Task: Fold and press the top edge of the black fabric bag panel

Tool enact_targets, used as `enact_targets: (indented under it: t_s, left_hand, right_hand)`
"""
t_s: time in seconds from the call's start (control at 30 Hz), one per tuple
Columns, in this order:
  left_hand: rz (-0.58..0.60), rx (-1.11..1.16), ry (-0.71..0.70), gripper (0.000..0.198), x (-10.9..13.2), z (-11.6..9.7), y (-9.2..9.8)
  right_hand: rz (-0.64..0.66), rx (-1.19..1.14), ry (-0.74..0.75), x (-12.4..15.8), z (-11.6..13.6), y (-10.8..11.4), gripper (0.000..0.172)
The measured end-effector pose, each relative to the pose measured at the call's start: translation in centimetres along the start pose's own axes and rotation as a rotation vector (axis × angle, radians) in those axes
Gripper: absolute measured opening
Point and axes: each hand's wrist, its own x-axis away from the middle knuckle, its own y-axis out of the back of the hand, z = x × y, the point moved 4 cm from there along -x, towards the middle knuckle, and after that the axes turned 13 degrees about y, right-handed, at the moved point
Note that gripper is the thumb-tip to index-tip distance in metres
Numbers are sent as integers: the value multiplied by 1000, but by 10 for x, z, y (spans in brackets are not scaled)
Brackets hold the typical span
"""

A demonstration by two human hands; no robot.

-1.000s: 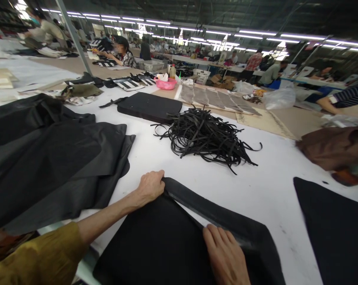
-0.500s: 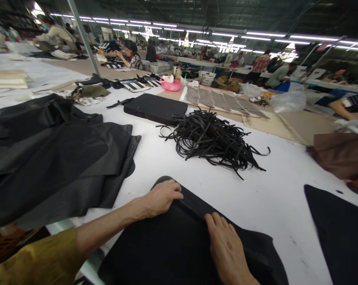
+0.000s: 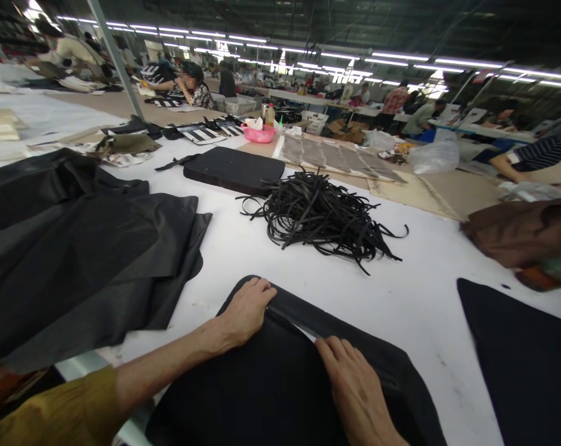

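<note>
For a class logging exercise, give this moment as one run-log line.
left hand: on black sheet; right hand: on same sheet; hands: apart; beyond: strap pile; left side: dark cloth; right side: second sheet

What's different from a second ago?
The left hand has shifted right and nearer the person, uncovering the far corner of the black material; the right hand has edged slightly farther away. Both stay on it. Less white table shows between them. The pile of black strips and pink container stayed put.

The nearest black panel (image 3: 243, 390) is matt and smooth, the pink basin (image 3: 259, 134), small at this distance, probably glossy plastic.
</note>
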Motion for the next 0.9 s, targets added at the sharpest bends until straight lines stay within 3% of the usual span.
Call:
enact_targets:
  t_s: [0.07, 0.13, 0.2, 0.27, 0.43, 0.67, 0.9]
  left_hand:
    - [-29, 59, -24, 32, -2, -10, 8]
    - [33, 106, -162, 29, -2, -26, 7]
    - [137, 115, -300, 26, 1, -43, -2]
    - [184, 60, -349, 21, 2, -53, -14]
    - [156, -85, -326, 16, 2, -56, -37]
    - [163, -113, -291, 16, 2, -54, -36]
    - [216, -71, -245, 19, 1, -50, -37]
  right_hand:
    - [30, -96, -65, -3, -8, 6, 31]
    - [45, -194, -105, -6, -14, 9, 26]
    - [46, -270, -128, -7, -18, 8, 25]
    - [34, -316, -150, -5, -21, 5, 23]
    - [3, -273, -127, 1, -25, 1, 15]
    - [22, -1, 76, 1, -23, 3, 12]
    - [5, -181, -12, 15, -38, 7, 12]
